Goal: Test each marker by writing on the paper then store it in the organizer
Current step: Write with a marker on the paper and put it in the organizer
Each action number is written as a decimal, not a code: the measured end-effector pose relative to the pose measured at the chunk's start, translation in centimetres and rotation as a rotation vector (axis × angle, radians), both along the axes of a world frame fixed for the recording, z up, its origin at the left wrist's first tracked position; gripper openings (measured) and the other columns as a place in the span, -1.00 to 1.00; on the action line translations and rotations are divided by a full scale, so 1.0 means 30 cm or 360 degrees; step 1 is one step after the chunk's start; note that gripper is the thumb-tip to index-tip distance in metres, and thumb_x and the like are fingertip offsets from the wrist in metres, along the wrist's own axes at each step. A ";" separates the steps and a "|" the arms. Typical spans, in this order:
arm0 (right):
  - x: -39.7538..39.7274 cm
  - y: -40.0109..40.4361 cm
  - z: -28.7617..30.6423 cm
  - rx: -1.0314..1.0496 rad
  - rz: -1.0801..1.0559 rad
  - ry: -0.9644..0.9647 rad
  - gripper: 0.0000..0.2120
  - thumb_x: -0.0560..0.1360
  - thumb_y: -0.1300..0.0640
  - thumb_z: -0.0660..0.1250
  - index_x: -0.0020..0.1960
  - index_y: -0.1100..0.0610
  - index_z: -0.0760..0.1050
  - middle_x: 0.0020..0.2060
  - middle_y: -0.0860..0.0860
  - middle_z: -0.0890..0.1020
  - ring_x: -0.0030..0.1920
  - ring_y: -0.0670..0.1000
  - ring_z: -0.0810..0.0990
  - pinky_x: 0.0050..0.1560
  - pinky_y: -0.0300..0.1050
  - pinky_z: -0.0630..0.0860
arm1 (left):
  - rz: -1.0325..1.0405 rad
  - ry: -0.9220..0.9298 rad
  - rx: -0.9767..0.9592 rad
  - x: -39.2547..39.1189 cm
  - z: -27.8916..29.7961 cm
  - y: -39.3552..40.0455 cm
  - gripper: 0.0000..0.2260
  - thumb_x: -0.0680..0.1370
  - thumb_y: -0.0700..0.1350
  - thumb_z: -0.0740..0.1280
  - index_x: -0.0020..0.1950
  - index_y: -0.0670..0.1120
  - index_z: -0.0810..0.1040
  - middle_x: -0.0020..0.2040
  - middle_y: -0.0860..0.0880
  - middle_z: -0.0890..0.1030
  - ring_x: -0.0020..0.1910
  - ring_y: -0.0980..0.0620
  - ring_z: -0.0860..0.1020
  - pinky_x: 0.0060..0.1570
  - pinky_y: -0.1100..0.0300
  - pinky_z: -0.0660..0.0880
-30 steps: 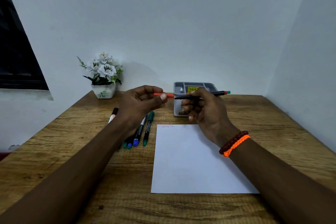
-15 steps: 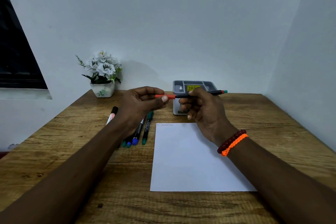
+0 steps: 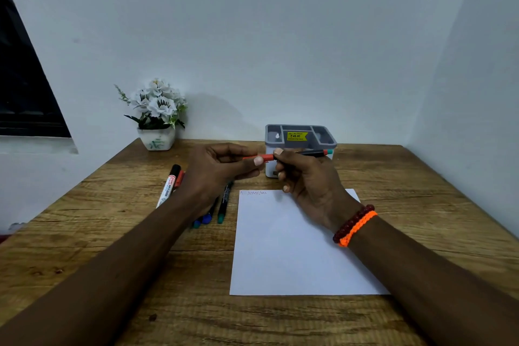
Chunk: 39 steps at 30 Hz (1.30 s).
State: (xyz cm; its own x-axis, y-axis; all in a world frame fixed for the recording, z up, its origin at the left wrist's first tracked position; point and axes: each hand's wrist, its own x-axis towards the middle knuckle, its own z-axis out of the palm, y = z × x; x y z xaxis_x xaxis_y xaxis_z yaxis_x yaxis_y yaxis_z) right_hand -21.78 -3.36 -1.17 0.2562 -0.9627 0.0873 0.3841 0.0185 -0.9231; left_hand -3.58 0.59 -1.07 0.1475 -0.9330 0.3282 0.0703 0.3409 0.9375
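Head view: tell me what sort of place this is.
Probably a home desk or study corner: a wooden table set against plain walls, a small potted flower, and a grey organizer behind a paper sheet with markers.

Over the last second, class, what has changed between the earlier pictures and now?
The left hand has pushed the orange cap along onto the marker that the right hand holds; the gap closed. Paper, organizer and the markers on the table stayed put.
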 end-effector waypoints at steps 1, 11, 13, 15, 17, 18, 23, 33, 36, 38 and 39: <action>-0.002 0.002 -0.002 0.0011 0.0017 -0.0012 -0.93 0.56 0.29 0.47 -0.09 0.22 0.63 -0.36 0.11 0.62 -0.45 -0.05 0.56 -0.55 -0.23 0.42 | -0.0004 0.0000 -0.0002 -0.002 -0.003 0.002 -0.78 0.43 -0.33 0.55 0.06 -0.31 0.71 -0.06 -0.26 0.74 -0.01 -0.23 0.73 0.01 0.04 0.69; -0.010 -0.018 -0.002 -0.0049 0.0079 0.0047 -0.94 0.56 0.23 0.50 -0.05 0.22 0.65 -0.36 0.10 0.63 -0.46 -0.04 0.56 -0.55 -0.21 0.45 | -0.0010 -0.0009 -0.0009 -0.003 0.001 0.000 -0.77 0.41 -0.30 0.57 0.04 -0.29 0.71 -0.06 -0.25 0.74 -0.02 -0.22 0.74 0.05 0.00 0.68; -0.023 -0.033 0.012 -0.0125 0.0078 0.0148 -0.92 0.55 0.20 0.53 -0.05 0.19 0.65 -0.33 0.09 0.62 -0.43 -0.04 0.55 -0.53 -0.20 0.46 | -0.0025 -0.0017 -0.0020 0.001 0.010 -0.003 -0.79 0.41 -0.29 0.56 0.02 -0.27 0.71 -0.07 -0.24 0.75 -0.04 -0.19 0.74 0.02 0.04 0.68; -0.045 -0.046 0.033 -0.0153 0.0065 0.0199 -0.89 0.51 0.18 0.57 -0.09 0.17 0.65 -0.30 0.12 0.59 -0.41 -0.02 0.52 -0.53 -0.19 0.45 | -0.0045 -0.0030 -0.0017 0.007 0.021 -0.003 -0.81 0.40 -0.27 0.56 -0.01 -0.24 0.71 -0.10 -0.22 0.75 -0.09 -0.14 0.74 -0.04 0.10 0.67; -0.081 -0.057 0.056 -0.0144 0.0054 0.0225 -0.86 0.48 0.20 0.58 -0.16 0.18 0.64 -0.29 0.14 0.59 -0.42 -0.01 0.50 -0.51 -0.19 0.45 | -0.0061 0.0003 -0.0005 0.017 0.028 -0.006 -0.80 0.39 -0.26 0.55 -0.01 -0.24 0.70 -0.13 -0.20 0.75 -0.14 -0.10 0.73 -0.07 0.13 0.66; -0.101 -0.060 0.067 -0.0144 0.0066 0.0272 -0.86 0.47 0.20 0.59 -0.17 0.19 0.64 -0.27 0.15 0.61 -0.41 -0.01 0.50 -0.50 -0.19 0.46 | -0.0060 0.0040 0.0000 0.023 0.029 -0.008 -0.77 0.38 -0.26 0.55 0.02 -0.25 0.69 -0.13 -0.21 0.74 -0.15 -0.09 0.72 -0.08 0.13 0.66; -0.122 -0.043 0.092 -0.0267 0.0273 0.0833 -0.68 0.42 0.18 0.64 -0.01 0.42 0.69 -0.20 0.20 0.73 -0.28 0.00 0.66 -0.27 -0.18 0.61 | 0.0013 0.0303 0.0019 0.031 0.032 -0.017 -0.49 0.38 -0.20 0.54 0.31 -0.18 0.55 -0.08 -0.23 0.71 -0.13 -0.09 0.70 0.00 0.06 0.66; -0.036 0.035 0.097 -0.0622 0.0229 0.1083 -0.64 0.46 0.26 0.63 0.21 0.20 0.63 -0.20 0.16 0.79 -0.21 0.12 0.78 -0.30 -0.09 0.64 | 0.0109 0.0045 -0.0056 -0.006 0.011 -0.014 -0.64 0.45 -0.19 0.58 0.19 -0.23 0.60 -0.06 -0.28 0.73 -0.04 -0.29 0.72 0.05 -0.11 0.66; -0.016 0.038 0.098 -0.0695 0.0142 0.1128 -0.58 0.49 0.27 0.61 0.28 0.14 0.56 -0.21 0.13 0.79 -0.20 0.12 0.79 -0.30 -0.05 0.67 | 0.0098 0.0083 -0.0074 -0.010 0.024 -0.009 -0.67 0.49 -0.17 0.55 0.20 -0.22 0.60 -0.06 -0.27 0.73 -0.09 -0.23 0.72 -0.05 -0.03 0.67; -0.015 0.038 0.106 -0.0709 0.0091 0.1120 -0.45 0.48 0.28 0.61 0.38 0.04 0.49 -0.20 0.13 0.77 -0.23 0.09 0.78 -0.26 -0.03 0.70 | 0.0229 -0.0045 -0.0116 -0.007 0.029 -0.005 -0.75 0.54 -0.10 0.51 0.14 -0.20 0.63 -0.12 -0.20 0.74 -0.18 -0.08 0.69 -0.16 0.09 0.64; -0.019 0.033 0.114 -0.0729 0.0040 0.1102 -0.37 0.48 0.29 0.61 0.43 -0.02 0.45 -0.20 0.13 0.76 -0.24 0.06 0.77 -0.24 -0.04 0.70 | 0.0373 -0.0268 -0.0173 0.002 0.020 -0.008 -0.81 0.56 -0.07 0.49 0.08 -0.16 0.65 -0.17 -0.13 0.73 -0.24 0.00 0.66 -0.22 0.16 0.60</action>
State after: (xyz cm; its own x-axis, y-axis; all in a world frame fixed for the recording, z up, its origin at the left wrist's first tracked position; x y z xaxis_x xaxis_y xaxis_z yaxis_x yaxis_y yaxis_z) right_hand -22.34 -2.38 2.25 0.4172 -0.8634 0.2837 -0.2691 -0.4155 -0.8688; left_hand -3.54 0.35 -0.48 0.2896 -0.8380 0.4624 -0.1757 0.4284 0.8864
